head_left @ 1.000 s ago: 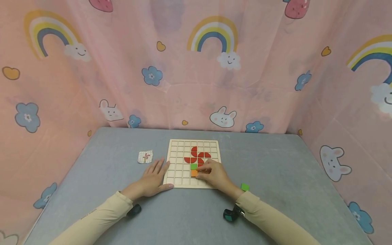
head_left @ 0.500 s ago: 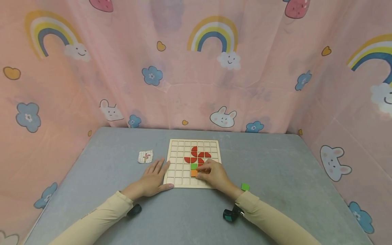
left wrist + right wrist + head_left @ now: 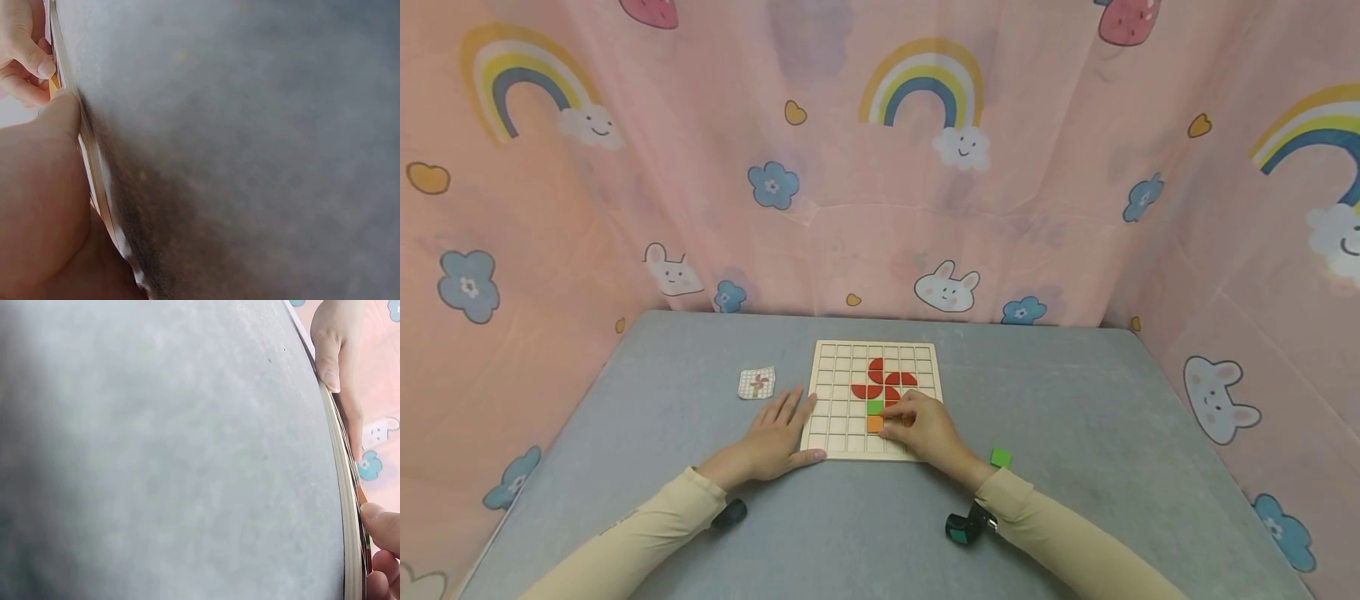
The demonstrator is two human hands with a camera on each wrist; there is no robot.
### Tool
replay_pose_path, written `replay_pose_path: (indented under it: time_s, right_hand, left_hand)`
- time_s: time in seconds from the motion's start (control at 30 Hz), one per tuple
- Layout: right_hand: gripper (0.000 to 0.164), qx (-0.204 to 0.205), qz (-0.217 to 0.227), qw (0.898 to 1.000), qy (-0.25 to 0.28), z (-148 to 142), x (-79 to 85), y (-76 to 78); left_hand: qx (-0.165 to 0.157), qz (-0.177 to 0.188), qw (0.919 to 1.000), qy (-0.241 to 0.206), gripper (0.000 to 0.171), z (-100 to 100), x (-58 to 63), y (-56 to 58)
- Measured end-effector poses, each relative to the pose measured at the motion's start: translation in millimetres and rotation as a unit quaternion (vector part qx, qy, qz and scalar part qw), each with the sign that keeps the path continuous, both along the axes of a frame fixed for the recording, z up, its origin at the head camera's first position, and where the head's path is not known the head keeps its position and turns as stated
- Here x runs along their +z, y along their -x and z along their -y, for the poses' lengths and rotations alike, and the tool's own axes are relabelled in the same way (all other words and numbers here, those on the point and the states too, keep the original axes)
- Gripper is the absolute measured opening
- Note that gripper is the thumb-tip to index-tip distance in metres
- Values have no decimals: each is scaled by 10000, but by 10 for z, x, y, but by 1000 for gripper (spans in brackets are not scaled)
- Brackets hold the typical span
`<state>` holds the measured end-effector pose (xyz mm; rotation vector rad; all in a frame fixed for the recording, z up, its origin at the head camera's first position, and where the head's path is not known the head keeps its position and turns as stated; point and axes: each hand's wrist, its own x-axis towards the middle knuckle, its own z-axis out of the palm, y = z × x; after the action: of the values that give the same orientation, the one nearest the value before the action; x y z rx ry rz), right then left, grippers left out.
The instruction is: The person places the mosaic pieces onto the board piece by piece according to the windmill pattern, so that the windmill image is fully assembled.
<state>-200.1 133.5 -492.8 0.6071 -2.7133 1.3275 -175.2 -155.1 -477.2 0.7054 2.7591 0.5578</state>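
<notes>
A pale wooden grid board (image 3: 835, 364) lies on the table, with red curved pieces (image 3: 876, 372) forming a pinwheel in its cells. Below them, a green square tile (image 3: 875, 407) sits directly above an orange square tile (image 3: 876, 425). My right hand (image 3: 928, 425) reaches over the board's lower right part, thumb and fingertips pinching the orange tile at its right side. That tile tilts up slightly at the thumb (image 3: 375, 512) in the right wrist view. Fingers spread, my left hand (image 3: 771, 437) rests at the board's left edge, its thumb at the lower left corner.
A small pattern card (image 3: 756, 384) showing a pinwheel on a grid lies left of the board. Another green square (image 3: 1001, 457) is on the grey table (image 3: 1075, 417), beside my right wrist. Behind stands a pink printed curtain (image 3: 850, 233).
</notes>
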Motion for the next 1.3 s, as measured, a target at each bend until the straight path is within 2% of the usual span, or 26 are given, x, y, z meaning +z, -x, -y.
replay_pose_path:
  time_s: [0.23,0.47,0.6,0.77,1.07,1.3]
  right_hand:
    - [24,-34,52,10000,3,1,-15,5]
    - [24,-79,58,10000,2,5,-9,0]
    - [24,-68,30,10000,13,5,-11,0]
    - [24,-65,23,10000,20,3,-6,-6]
    - [25,-89,114,9999,9,8,-5,-8]
    - [22,29,-6,9998,177,-22,-16,-7]
  left_hand:
    - [-11,-53,10000,-71,96,36,-112,37]
    - [34,-18,10000,56,94,19,-88,42]
    - [24,-92,9999,37,94,39,-172,69]
    - [22,-154,9999,-45,94,44,-207,77]
    - [-5,-103,9999,53,96,51,-170,64]
    - [-34,-40,9999,-117,99,43,-103,29]
